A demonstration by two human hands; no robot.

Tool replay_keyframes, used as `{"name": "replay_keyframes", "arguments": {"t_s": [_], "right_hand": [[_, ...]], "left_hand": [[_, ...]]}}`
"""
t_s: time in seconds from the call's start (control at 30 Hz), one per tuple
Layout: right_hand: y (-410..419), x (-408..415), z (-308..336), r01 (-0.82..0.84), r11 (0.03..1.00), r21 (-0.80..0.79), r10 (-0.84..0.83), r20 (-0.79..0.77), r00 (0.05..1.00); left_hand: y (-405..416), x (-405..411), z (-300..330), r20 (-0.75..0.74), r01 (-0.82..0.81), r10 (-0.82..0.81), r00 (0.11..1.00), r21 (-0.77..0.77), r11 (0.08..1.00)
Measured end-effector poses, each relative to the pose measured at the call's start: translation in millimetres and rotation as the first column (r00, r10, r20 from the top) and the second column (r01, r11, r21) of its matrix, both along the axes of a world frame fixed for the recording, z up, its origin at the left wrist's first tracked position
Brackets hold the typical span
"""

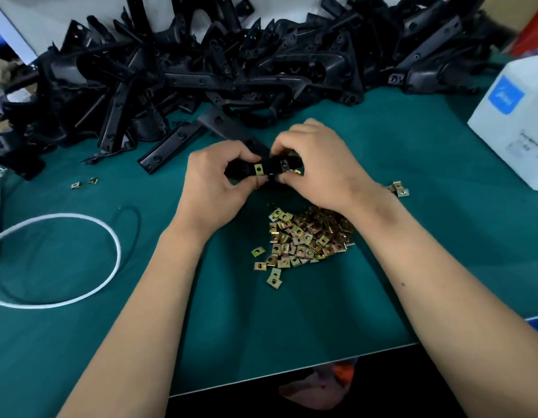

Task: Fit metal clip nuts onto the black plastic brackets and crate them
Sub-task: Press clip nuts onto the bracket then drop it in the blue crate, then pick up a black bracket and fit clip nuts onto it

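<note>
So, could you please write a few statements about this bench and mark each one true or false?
1. Both hands hold one black bracket. True.
2. The left hand rests flat on the mat. False: it grips the bracket.
3. The pile of clip nuts lies nearer the person than the hands. True.
4. The white cable loops to the right of the clip nuts. False: it lies to their left.
5. A clip nut already sits on the held bracket. True.
</note>
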State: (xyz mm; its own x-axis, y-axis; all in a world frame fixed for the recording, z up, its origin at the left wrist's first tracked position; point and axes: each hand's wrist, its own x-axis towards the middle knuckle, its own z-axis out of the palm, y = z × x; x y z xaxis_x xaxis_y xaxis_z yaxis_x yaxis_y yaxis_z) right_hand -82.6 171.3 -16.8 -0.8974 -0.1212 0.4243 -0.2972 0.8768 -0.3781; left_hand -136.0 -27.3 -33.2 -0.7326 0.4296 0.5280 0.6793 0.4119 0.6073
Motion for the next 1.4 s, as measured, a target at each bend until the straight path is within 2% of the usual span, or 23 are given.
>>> {"name": "replay_keyframes", "arguments": {"t_s": [0.1, 0.17, 0.27, 0.33, 0.43, 0.53, 0.6, 0.7, 0.77, 0.83, 0.9, 0.97, 1.0, 1.07, 1.13, 1.2, 1.3, 1.37, 1.4], "right_hand": [[14, 16, 12, 0.016, 1.0, 0.026, -0.016, -0.019, 1.0], [30, 33, 20, 0.092, 0.996, -0.01, -0.092, -0.054, 0.994], [70, 75, 32, 0.213, 0.965, -0.15, -0.234, -0.137, 0.963], [103, 116, 34, 0.245, 0.932, -0.269, -0.302, -0.198, 0.932], [148, 192, 26, 0.311, 0.819, -0.482, -0.459, -0.226, 0.859], [187, 276, 5, 0.384, 0.682, -0.623, -0.611, -0.195, 0.767], [209, 328, -19, 0.47, 0.563, -0.68, -0.717, -0.118, 0.687], [236, 392, -76, 0.718, 0.299, -0.628, -0.87, 0.13, 0.476], [246, 424, -121, 0.886, 0.101, -0.453, -0.912, 0.314, 0.264], [243, 445, -161, 0.973, 0.003, -0.231, -0.93, 0.358, 0.088], [233, 453, -192, 0.993, 0.028, -0.113, -0.896, 0.437, 0.075], [225, 455, -214, 0.991, 0.133, -0.032, -0.815, 0.565, 0.128], [223, 456, -222, 0.985, 0.17, -0.008, -0.782, 0.608, 0.14], [224, 455, -231, 0.989, 0.15, -0.001, -0.789, 0.602, 0.121], [228, 452, -230, 0.997, 0.07, -0.02, -0.841, 0.536, 0.069], [233, 443, -215, 0.998, 0.039, -0.04, -0.892, 0.449, 0.053], [236, 422, -168, 0.994, 0.04, -0.097, -0.971, 0.231, 0.062], [234, 400, -124, 0.981, 0.07, -0.181, -0.997, 0.0, 0.071], [231, 388, -102, 0.965, 0.117, -0.235, -0.99, -0.108, 0.094]], "left_hand": [[28, 12, 23, -0.046, 0.036, -0.035, 0.998, 0.025, 0.999], [56, 27, 40, -0.088, 0.092, -0.089, 0.992, 0.034, 0.995], [107, 56, 64, -0.207, 0.235, -0.23, 0.951, -0.003, 0.972], [146, 78, 77, -0.32, 0.336, -0.341, 0.884, -0.074, 0.939], [207, 112, 87, -0.431, 0.456, -0.488, 0.759, -0.183, 0.871], [273, 159, 81, -0.441, 0.565, -0.649, 0.62, -0.323, 0.759], [317, 199, 64, -0.429, 0.558, -0.723, 0.542, -0.459, 0.691], [367, 267, 17, -0.282, 0.567, -0.829, 0.484, -0.62, 0.542], [380, 304, -21, -0.086, 0.635, -0.894, 0.44, -0.674, 0.377], [384, 325, -58, 0.119, 0.698, -0.903, 0.414, -0.678, 0.23], [380, 334, -91, 0.273, 0.737, -0.858, 0.435, -0.655, 0.165], [376, 338, -114, 0.359, 0.742, -0.808, 0.468, -0.656, 0.139], [375, 338, -121, 0.381, 0.742, -0.79, 0.481, -0.656, 0.135], [376, 335, -125, 0.39, 0.756, -0.778, 0.493, -0.635, 0.161], [380, 332, -116, 0.354, 0.782, -0.79, 0.5, -0.576, 0.238], [388, 331, -97, 0.272, 0.791, -0.805, 0.528, -0.503, 0.348], [395, 327, -56, 0.122, 0.781, -0.798, 0.59, -0.34, 0.524], [393, 316, -24, 0.05, 0.768, -0.769, 0.637, -0.127, 0.628], [390, 307, -8, 0.026, 0.749, -0.749, 0.662, 0.003, 0.663]]}}
